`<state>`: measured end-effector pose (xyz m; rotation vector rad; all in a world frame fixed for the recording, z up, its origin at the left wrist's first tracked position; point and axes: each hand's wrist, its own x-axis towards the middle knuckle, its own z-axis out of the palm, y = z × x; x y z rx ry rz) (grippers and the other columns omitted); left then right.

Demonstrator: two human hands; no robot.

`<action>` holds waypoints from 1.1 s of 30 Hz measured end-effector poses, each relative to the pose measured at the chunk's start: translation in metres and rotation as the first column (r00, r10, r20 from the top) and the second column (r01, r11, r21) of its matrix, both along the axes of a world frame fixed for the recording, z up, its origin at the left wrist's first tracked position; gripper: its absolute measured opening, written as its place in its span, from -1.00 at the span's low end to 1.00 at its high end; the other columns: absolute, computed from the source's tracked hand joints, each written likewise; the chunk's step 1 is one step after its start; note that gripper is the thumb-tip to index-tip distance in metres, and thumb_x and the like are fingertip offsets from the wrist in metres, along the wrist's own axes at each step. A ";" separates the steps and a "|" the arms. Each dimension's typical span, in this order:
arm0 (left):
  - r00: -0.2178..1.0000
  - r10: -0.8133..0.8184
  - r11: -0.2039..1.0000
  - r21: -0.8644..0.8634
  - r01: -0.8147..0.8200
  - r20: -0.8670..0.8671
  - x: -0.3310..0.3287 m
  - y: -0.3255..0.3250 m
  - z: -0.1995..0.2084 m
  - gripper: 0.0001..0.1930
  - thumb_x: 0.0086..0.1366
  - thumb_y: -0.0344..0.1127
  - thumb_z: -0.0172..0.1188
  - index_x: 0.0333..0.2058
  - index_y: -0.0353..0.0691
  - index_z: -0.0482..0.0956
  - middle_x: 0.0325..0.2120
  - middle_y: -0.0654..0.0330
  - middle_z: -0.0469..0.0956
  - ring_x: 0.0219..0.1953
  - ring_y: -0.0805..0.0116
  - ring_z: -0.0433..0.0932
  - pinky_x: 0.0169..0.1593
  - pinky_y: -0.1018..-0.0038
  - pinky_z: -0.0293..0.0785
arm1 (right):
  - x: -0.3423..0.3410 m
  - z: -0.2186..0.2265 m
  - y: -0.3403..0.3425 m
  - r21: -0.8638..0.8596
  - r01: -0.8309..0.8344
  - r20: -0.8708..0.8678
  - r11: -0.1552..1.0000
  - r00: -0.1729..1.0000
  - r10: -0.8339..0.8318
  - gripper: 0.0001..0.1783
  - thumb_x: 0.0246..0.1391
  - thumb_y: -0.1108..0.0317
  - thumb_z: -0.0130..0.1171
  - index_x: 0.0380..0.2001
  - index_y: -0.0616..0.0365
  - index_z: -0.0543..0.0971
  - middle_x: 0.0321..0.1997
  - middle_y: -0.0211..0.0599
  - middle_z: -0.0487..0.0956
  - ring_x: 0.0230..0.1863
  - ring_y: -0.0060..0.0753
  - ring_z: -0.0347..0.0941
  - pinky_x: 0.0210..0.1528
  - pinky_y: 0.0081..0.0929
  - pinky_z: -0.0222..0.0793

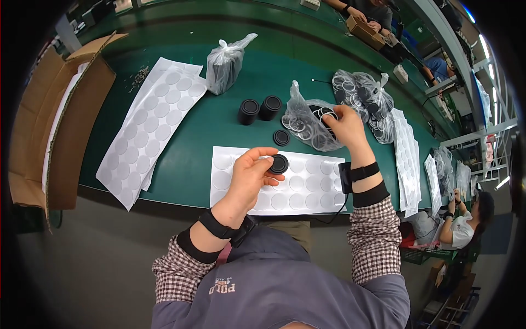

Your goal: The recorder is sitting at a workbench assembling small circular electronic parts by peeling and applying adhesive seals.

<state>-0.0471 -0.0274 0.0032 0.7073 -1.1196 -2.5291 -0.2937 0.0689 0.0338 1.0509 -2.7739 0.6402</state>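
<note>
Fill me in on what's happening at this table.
A person's left hand holds a round black piece over a sheet of pale circles. The right hand is at a clear plastic bag with white rings in it; whether its fingers grip one is unclear. Two black cylinders and a loose black disc sit beyond the sheet, left of the bag.

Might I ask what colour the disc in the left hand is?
The disc is black, showing best in the head view.
</note>
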 end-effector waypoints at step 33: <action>0.999 0.028 0.999 0.043 -0.029 0.023 0.021 -0.003 -0.003 -0.75 0.16 -0.45 0.01 -0.16 -0.33 0.36 -0.45 0.12 0.51 -0.51 0.42 0.54 -0.47 0.64 0.44 | 0.074 0.031 0.010 -0.041 -0.366 -0.010 0.930 0.931 0.366 -0.80 -0.21 0.47 0.14 -0.40 0.25 0.50 -0.35 -0.22 0.48 -0.39 -0.31 0.43 -0.38 -0.49 0.34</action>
